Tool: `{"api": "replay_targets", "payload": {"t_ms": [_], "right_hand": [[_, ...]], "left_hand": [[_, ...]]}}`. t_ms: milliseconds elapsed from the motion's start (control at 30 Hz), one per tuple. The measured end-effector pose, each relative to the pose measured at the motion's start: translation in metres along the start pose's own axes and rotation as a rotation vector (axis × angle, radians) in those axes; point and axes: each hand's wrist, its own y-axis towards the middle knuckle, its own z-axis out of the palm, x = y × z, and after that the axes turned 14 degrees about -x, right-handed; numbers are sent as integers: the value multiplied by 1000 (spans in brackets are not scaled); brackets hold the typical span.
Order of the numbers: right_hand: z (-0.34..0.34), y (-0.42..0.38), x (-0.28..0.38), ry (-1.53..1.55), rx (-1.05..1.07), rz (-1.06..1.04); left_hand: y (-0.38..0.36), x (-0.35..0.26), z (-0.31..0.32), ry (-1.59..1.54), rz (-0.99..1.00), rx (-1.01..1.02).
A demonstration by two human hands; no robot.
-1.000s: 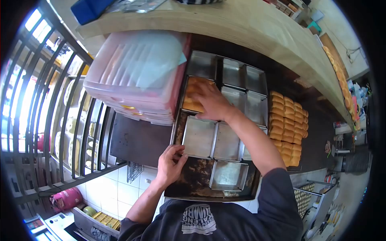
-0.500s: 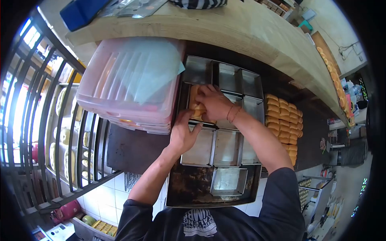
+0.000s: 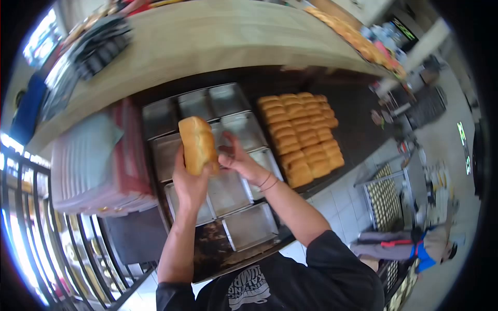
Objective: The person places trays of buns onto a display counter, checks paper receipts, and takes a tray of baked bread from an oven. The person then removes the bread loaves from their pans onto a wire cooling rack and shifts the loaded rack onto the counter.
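A golden loaf of bread (image 3: pixel 197 142) is raised above the metal loaf tins. My left hand (image 3: pixel 189 181) is wrapped around its lower end, thumb on the near face. Just right of the loaf, my right hand (image 3: pixel 241 159) is open, its fingers apart and the thumb close to the crust. Beneath both hands, several square metal tins (image 3: pixel 228 189) stand in rows on a dark, stained baking tray (image 3: pixel 210 246). The tins that show hold nothing; part of one behind the loaf and left hand is hidden.
Rows of baked bread (image 3: pixel 301 137) lie to the right on the dark table. Stacked pink plastic boxes (image 3: pixel 98 160) stand close on the left. A pale wooden shelf (image 3: pixel 207 46) overhangs the far side. A person (image 3: pixel 404 246) is at the lower right.
The loaf has come up out of its tin and is now in my left hand. My right hand has let go and drawn right. The camera view has turned right.
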Motion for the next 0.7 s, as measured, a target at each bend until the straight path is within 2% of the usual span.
{"api": "replay_targets", "payload": {"t_ms": [67,133,233,300,333,400,433,467,533,600,700], "right_hand": [[-18,-29,27,218,13,79],[-55,-49,39,274,-58,44],[-146,-82,51,231,-164,32],[-218,-104,58,48,-335,-52],[-255,-116,69,-136,-418,-78],[-336,-126,81,-108,-477,-72],[-386,-127,70,-216,-533,-136],[-434,-122,59,-325,-581,-204],[-502,-119,63,-324,-642,-192],[-545,-118,71,-350,-687,-190],[-582,-114,79,-858,-800,-59]], "left_hand": [[-46,-37,25,47,-74,181],[-83,-30,50,9,208,355],[-126,-53,86,35,253,441],[-152,-55,111,8,152,509],[-165,-57,124,16,154,516],[-193,-60,153,35,76,562],[-208,-58,174,49,76,559],[-222,-50,197,39,-21,550],[-256,-36,225,49,-250,554],[-282,-39,253,59,-381,536],[-312,-49,291,134,-283,569]]}}
